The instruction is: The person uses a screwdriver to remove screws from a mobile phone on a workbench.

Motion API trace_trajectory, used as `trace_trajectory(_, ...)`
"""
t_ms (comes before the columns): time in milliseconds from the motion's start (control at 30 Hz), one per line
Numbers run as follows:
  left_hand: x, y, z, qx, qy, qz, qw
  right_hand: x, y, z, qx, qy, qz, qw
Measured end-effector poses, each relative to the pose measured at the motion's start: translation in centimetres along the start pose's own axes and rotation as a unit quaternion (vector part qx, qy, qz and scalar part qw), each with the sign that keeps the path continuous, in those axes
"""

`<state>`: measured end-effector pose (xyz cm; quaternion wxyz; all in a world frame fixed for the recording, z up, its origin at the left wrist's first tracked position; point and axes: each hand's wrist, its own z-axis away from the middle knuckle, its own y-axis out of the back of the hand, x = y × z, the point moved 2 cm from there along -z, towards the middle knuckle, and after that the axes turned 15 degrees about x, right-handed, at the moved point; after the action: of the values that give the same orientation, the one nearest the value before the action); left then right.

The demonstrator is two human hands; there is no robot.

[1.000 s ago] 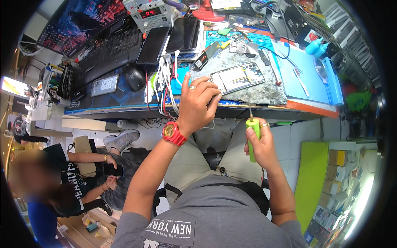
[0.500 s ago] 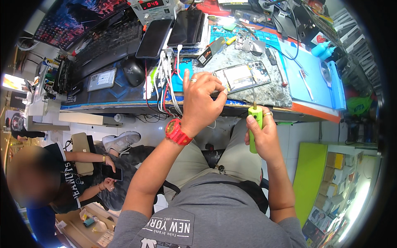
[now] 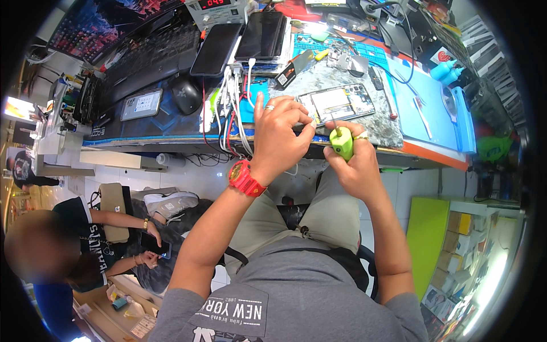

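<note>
The person sits at the front edge of the table [image 3: 142,128], both hands raised close together just ahead of that edge. The right hand [image 3: 354,165] is clamped around a green screwdriver [image 3: 342,142], its thin shaft pointing up toward the opened phone [image 3: 337,104]. The left hand [image 3: 282,132], with a red watch [image 3: 245,178] on the wrist, has its fingertips pinched together right beside the shaft; whether they hold anything I cannot tell. The phone lies open, insides showing, on a grey mat [image 3: 376,122] near the table's front edge, just beyond the hands. Left of it a bundle of cables [image 3: 233,111] hangs over the edge. Farther back lie two dark phones [image 3: 216,48], a mouse [image 3: 187,94] and a keyboard [image 3: 151,54]. A blue mat [image 3: 424,111] covers the table's right end. Down to the left, another person sits low with a phone in hand.
</note>
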<state>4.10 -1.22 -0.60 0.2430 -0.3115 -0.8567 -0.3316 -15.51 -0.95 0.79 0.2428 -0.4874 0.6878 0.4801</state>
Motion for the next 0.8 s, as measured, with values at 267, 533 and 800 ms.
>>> trace_trajectory(267, -0.03, 0.14, -0.24, -0.011, 0.016, 0.003, 1.0, -0.54, -0.32, -0.15, -0.025, -0.04, -0.035, 0.998)
trace_trajectory(533, -0.01, 0.17, -0.11, -0.012, 0.011, -0.003, 1.0, -0.4, -0.55, 0.01, -0.019, -0.025, -0.031, 0.999)
trace_trajectory(800, 0.3, 0.04, -0.41, -0.036, 0.032, -0.027, 0.998, -0.52, -0.57, 0.4, -0.035, 0.031, 0.04, 0.998)
